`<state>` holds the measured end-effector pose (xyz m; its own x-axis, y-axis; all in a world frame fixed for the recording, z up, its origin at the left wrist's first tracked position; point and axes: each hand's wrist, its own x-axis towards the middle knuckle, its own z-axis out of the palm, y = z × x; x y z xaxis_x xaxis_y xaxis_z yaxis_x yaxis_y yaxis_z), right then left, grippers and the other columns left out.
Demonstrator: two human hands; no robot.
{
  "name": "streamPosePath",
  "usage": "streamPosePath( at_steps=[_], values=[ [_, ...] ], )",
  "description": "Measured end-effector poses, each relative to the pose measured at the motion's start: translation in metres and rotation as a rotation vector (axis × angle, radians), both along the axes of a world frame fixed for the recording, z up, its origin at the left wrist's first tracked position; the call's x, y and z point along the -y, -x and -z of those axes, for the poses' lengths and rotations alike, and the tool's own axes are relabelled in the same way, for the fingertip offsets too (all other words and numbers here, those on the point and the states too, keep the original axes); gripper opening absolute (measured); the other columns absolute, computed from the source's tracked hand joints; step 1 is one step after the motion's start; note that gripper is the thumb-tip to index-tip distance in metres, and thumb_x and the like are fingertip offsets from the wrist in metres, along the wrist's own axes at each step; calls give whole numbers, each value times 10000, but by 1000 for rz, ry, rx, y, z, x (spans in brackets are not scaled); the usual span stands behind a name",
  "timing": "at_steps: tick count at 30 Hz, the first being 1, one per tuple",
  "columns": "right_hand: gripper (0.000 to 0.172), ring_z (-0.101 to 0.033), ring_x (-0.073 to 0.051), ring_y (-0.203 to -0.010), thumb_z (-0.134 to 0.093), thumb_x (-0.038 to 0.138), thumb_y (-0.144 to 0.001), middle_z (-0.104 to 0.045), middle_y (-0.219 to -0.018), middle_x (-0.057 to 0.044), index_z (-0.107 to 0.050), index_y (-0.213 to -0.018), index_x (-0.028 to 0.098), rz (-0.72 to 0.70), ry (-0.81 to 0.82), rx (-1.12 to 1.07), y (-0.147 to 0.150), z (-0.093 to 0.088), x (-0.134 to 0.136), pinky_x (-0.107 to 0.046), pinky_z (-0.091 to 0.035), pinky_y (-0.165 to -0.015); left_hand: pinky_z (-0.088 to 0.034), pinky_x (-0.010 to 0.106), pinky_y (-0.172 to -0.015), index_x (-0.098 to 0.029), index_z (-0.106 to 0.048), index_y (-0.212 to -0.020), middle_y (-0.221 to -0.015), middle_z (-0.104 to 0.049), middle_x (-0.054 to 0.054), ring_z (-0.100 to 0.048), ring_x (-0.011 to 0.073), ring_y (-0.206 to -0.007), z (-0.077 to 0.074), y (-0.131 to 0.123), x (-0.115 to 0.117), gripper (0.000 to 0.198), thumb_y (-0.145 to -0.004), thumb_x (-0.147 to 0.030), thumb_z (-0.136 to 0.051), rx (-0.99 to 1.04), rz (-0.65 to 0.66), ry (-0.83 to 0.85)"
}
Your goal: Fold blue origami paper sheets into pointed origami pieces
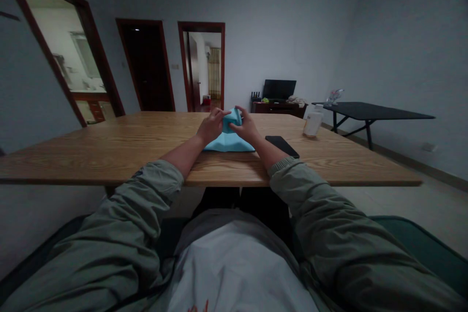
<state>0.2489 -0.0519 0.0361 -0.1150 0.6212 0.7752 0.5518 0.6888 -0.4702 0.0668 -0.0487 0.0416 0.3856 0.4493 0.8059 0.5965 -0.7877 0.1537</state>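
Blue paper [228, 144] pinched from both sides

My left hand [211, 126] and right hand [246, 126] both clamp the paper's raised flap. The rest of it lies between them on the counter [109, 146]. I judge it light, thin and easily creased, best held at the folded edges.

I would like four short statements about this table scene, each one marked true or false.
1. The left hand and the right hand both grip the light blue sheet. True.
2. The black phone lies left of the left hand. False: it lies on the wooden table, right of the right hand.
3. A white bottle stands upright on the wooden table. True.
4. The light blue sheet lies on the floor. False: its lower part rests on the wooden table.
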Motion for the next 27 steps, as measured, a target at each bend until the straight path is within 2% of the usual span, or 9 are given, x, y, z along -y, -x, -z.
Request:
streamPosePath(
  at_steps=[5, 10, 12, 16, 22, 27],
  values=[
    [791, -544, -232, -942, -695, 317, -711, -559, -1196, -126, -394, -1430, 180, 27, -39, -67, 2, -4, 7, -378, -474, -849, -451, 347, -987, -258, -534, -1303, -1226, -541, 80, -548, 219, -1120, -2, 5, -1, 522, -844, -46, -406, -17, 32, 9],
    [880, -541, -208, -869, -725, 301, -675, -580, -1097, -95, -341, -1456, 171, 20, -45, -67, 0, -3, 3, -357, -473, -803, -392, 379, -1045, -249, -511, -1336, -1248, -568, 88, -524, 230, -1167, -8, 10, 0, 538, -852, -51, -384, -41, 17, -23],
    [810, -546, -207, -866, -736, 338, -675, -589, -1059, -79, -414, -1401, 177, -11, -45, -25, 0, -1, 1, -347, -467, -790, -373, 402, -1051, -250, -537, -1313, -1235, -586, 86, -523, 240, -1158, -10, 11, 1, 527, -845, -53, -396, -51, -9, -17],
    [565, -548, -211, -874, -759, 461, -666, -592, -1001, -78, -597, -1114, 158, -17, -67, 55, 1, 1, -2, -330, -450, -779, -353, 437, -1039, -253, -595, -1247, -1173, -616, 91, -528, 268, -1111, -10, 11, 2, 486, -831, -63, -431, -66, -69, -32],
    [467, -517, -202, -841, -783, 453, -647, -560, -937, -65, -586, -957, 163, 133, -66, 135, 1, -1, -2, -314, -431, -750, -378, 396, -1015, -230, -574, -1249, -1176, -579, 95, -517, 257, -1136, -9, 11, 0, 468, -812, -91, -482, 11, -36, -41],
    [362, -488, -171, -748, -758, 401, -690, -544, -866, -34, -569, -881, 158, 201, -77, 197, -1, -1, -4, -282, -387, -660, -440, 332, -925, -218, -522, -1284, -1014, -590, 62, -564, 206, -952, -7, 11, -4, 510, -784, -217, -622, 188, -45, 130]
  ],
)
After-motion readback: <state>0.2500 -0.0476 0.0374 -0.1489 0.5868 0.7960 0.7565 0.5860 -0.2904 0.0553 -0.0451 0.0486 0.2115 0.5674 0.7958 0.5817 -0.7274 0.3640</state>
